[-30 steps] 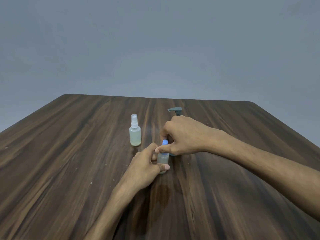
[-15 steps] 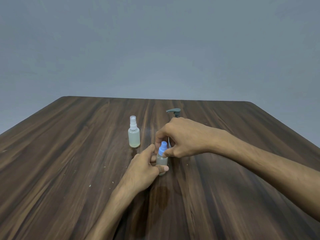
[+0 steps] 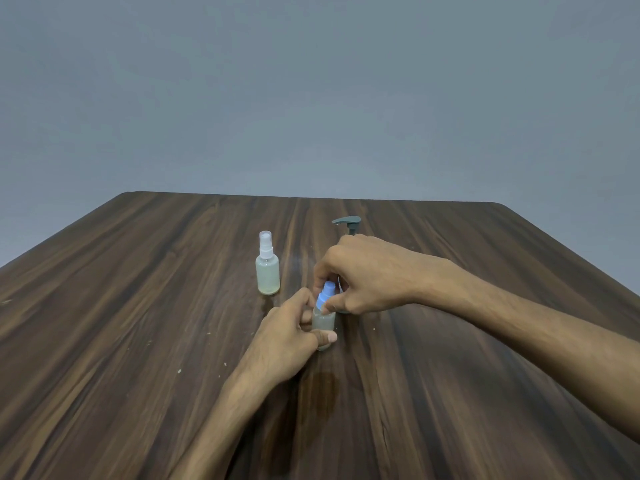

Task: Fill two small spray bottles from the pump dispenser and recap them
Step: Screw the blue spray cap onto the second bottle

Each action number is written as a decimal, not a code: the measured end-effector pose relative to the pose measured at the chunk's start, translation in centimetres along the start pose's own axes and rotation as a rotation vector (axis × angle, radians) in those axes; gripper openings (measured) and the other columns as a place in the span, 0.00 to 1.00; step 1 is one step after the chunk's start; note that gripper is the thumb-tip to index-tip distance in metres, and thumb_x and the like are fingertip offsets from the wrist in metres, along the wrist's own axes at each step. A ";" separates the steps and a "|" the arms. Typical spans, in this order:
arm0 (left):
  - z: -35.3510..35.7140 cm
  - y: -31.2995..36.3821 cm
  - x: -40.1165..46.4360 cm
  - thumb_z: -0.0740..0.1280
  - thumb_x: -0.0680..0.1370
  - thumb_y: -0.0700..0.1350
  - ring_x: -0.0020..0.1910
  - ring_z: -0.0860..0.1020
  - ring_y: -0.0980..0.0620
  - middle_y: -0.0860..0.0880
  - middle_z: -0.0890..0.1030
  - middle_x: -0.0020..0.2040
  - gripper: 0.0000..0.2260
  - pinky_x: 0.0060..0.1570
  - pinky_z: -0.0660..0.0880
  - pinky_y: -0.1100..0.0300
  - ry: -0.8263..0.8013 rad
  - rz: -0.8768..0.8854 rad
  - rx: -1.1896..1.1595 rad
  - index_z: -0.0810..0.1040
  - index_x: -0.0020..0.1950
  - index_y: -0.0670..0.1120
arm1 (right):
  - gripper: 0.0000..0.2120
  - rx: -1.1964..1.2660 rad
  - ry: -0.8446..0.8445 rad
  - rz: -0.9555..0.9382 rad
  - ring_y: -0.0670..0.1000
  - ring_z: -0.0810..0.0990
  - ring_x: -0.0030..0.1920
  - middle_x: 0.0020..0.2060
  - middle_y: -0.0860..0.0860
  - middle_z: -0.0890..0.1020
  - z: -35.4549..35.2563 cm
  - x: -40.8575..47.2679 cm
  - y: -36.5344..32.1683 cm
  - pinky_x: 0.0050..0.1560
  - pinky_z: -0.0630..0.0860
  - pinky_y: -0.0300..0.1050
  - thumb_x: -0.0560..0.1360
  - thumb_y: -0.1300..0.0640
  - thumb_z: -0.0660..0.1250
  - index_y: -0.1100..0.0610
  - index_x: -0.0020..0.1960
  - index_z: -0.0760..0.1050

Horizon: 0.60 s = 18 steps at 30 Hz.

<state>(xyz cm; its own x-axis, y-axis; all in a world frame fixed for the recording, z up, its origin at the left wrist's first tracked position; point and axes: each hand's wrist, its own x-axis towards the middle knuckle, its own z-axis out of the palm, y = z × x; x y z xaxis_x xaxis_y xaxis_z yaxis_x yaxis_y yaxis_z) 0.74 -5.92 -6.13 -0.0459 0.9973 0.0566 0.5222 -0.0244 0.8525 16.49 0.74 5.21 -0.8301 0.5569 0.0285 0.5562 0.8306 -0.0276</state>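
Note:
A small clear spray bottle (image 3: 324, 321) with pale liquid stands on the table, and my left hand (image 3: 287, 337) grips its body. My right hand (image 3: 363, 275) pinches the blue spray cap (image 3: 325, 296) sitting on that bottle's neck. A second small spray bottle (image 3: 267, 268) with a white cap stands upright to the left, untouched. Behind my right hand only the grey pump head (image 3: 348, 223) of the pump dispenser shows; its body is hidden.
The dark wooden table (image 3: 138, 323) has a wet stain (image 3: 322, 393) just in front of the held bottle and small crumbs at the left. A plain grey wall rises behind the far edge.
My right hand's fingers have shifted on the blue cap, so more of it shows. My left hand keeps holding the bottle in place.

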 end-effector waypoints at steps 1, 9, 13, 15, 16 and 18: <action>0.0 0.0 0.0 0.79 0.77 0.42 0.46 0.85 0.52 0.47 0.87 0.45 0.13 0.53 0.79 0.50 0.003 0.001 0.011 0.75 0.50 0.48 | 0.07 -0.012 0.014 0.007 0.42 0.76 0.32 0.32 0.42 0.79 0.2 0.0 0.0 0.33 0.65 0.36 0.78 0.47 0.75 0.50 0.48 0.85; 0.0 0.0 0.0 0.79 0.76 0.41 0.41 0.81 0.51 0.47 0.85 0.42 0.14 0.45 0.74 0.56 0.020 -0.008 0.016 0.73 0.48 0.46 | 0.18 -0.071 0.080 0.086 0.44 0.76 0.32 0.32 0.45 0.81 1.0 0.3 0.2 0.35 0.69 0.43 0.77 0.35 0.72 0.49 0.42 0.81; 0.0 0.0 0.0 0.79 0.77 0.41 0.36 0.79 0.64 0.60 0.82 0.34 0.13 0.42 0.73 0.60 -0.009 0.015 -0.004 0.76 0.51 0.50 | 0.16 -0.025 0.040 0.030 0.39 0.77 0.35 0.43 0.42 0.86 0.4 -0.2 0.1 0.39 0.73 0.41 0.75 0.39 0.75 0.46 0.58 0.83; 0.0 0.1 0.0 0.79 0.77 0.41 0.43 0.84 0.61 0.57 0.88 0.41 0.13 0.51 0.79 0.56 -0.008 0.020 -0.023 0.78 0.55 0.50 | 0.10 -0.024 0.012 0.011 0.39 0.77 0.36 0.41 0.42 0.85 0.1 -0.3 0.1 0.37 0.71 0.39 0.75 0.46 0.75 0.45 0.56 0.84; -0.1 0.1 -0.1 0.79 0.77 0.41 0.46 0.85 0.57 0.53 0.88 0.43 0.12 0.53 0.80 0.55 -0.001 0.019 -0.019 0.78 0.55 0.49 | 0.08 -0.027 0.006 0.007 0.40 0.78 0.36 0.41 0.43 0.85 0.0 -0.3 0.2 0.37 0.71 0.39 0.76 0.48 0.75 0.45 0.55 0.85; -0.1 0.1 -0.1 0.79 0.77 0.41 0.43 0.84 0.57 0.50 0.87 0.43 0.12 0.49 0.78 0.56 0.004 0.022 0.000 0.76 0.50 0.49 | 0.06 -0.036 0.006 0.013 0.41 0.79 0.37 0.42 0.44 0.85 0.1 -0.2 0.2 0.37 0.70 0.38 0.77 0.48 0.75 0.47 0.53 0.85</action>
<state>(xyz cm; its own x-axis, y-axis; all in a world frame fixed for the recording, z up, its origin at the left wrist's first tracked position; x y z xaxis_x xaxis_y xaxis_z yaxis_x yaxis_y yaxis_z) 0.73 -6.01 -5.99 -0.0377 0.9963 0.0777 0.5230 -0.0465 0.8510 16.80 0.79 5.14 -0.8228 0.5673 0.0341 0.5679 0.8231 0.0078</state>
